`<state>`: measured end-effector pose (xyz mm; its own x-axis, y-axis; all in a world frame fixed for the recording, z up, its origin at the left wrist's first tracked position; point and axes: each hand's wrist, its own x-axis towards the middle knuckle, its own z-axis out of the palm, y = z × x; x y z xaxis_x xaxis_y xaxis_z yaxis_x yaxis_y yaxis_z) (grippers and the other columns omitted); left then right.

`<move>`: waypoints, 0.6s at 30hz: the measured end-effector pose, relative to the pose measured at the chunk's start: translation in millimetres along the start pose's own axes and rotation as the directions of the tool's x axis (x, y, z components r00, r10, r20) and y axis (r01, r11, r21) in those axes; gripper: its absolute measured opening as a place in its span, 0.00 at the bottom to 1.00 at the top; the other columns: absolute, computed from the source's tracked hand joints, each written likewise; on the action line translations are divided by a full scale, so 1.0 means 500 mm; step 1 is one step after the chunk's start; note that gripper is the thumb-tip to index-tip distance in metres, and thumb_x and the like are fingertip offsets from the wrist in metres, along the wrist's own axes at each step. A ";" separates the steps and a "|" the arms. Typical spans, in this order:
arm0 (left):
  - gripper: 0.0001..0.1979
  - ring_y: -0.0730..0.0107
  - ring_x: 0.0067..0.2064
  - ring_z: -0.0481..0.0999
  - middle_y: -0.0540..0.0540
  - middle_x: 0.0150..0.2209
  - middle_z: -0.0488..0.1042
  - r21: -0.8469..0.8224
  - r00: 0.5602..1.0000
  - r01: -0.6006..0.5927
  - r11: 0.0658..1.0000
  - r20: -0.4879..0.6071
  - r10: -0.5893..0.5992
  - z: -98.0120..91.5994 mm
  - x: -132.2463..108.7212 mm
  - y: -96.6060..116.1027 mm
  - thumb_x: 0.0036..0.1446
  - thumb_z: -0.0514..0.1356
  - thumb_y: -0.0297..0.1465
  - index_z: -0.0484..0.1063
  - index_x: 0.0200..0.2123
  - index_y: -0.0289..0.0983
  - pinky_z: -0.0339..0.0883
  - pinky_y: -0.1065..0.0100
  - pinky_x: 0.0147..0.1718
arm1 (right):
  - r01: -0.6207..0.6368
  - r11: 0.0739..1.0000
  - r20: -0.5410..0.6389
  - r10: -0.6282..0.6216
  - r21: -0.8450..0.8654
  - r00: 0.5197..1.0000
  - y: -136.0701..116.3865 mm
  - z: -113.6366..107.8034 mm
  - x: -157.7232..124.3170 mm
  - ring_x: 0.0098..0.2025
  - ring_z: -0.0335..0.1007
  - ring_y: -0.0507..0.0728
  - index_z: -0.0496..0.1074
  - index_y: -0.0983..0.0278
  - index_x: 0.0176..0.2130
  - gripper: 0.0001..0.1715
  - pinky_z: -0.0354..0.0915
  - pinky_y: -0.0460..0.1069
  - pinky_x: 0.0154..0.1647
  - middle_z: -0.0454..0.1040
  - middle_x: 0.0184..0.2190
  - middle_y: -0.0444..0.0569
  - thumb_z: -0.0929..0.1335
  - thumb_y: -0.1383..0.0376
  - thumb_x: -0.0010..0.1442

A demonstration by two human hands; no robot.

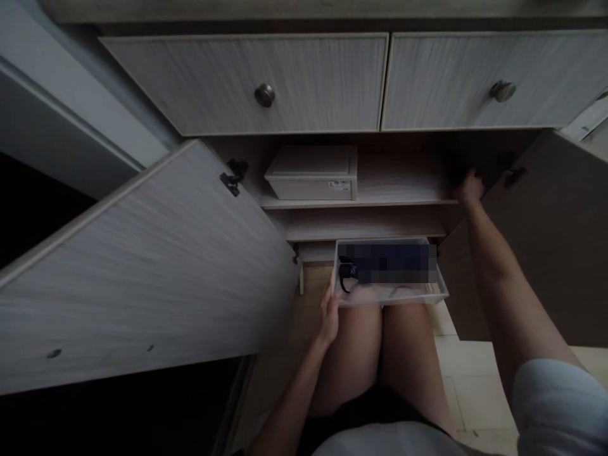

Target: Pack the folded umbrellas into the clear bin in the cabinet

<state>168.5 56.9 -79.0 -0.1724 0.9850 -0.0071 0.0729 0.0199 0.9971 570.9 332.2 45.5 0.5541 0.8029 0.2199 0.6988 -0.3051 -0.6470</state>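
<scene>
A clear plastic bin (439,290) rests on my knees, with a black strap-like item (346,272) at its left end and a dark blue item, partly blurred out, along its back. My left hand (329,311) grips the bin's left side. Inside the cabinet, at the right end of the upper shelf (403,180), is my right hand (469,187); its fingers are mostly hidden in shadow. On the left part of that shelf sits a closed pale box (313,187) with a small label at its front.
Two cabinet doors stand open, one at the left (156,272) and one at the right (536,253). Above are two closed drawers (323,82) with round knobs (265,95). A lower shelf (361,225) lies behind the bin, and tiled floor (479,380) shows at the right.
</scene>
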 end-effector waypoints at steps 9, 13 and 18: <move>0.33 0.50 0.68 0.62 0.40 0.64 0.70 -0.013 0.999 -0.037 0.999 -0.004 0.037 0.002 0.001 0.011 0.58 0.55 0.50 0.70 0.62 0.39 0.52 0.51 0.69 | 0.069 0.889 -0.007 -0.073 0.453 0.997 0.056 -0.081 -0.119 0.40 0.68 0.56 0.73 0.67 0.42 0.14 0.65 0.52 0.48 0.76 0.40 0.54 0.68 0.70 0.52; 0.36 0.52 0.69 0.61 0.41 0.67 0.65 -0.016 0.999 -0.031 0.999 0.024 0.031 0.003 -0.001 0.014 0.59 0.55 0.51 0.67 0.65 0.39 0.50 0.53 0.69 | 0.018 0.769 0.197 -0.186 0.639 0.963 0.091 -0.125 -0.239 0.35 0.68 0.55 0.75 0.64 0.42 0.21 0.67 0.50 0.38 0.76 0.37 0.49 0.74 0.58 0.48; 0.33 0.53 0.71 0.57 0.42 0.67 0.66 0.017 0.995 -0.086 0.996 0.045 0.085 0.003 -0.005 0.024 0.60 0.54 0.50 0.68 0.63 0.39 0.45 0.52 0.71 | 0.097 0.796 0.373 -0.384 0.598 0.845 0.104 -0.193 -0.371 0.36 0.72 0.58 0.78 0.58 0.41 0.26 0.70 0.51 0.34 0.77 0.38 0.49 0.76 0.46 0.47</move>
<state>171.1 55.0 -67.4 -0.1215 0.9898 0.0746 0.1038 -0.0621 0.9927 548.1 117.8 41.3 0.0313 0.9864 0.1614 0.3393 0.1415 -0.9300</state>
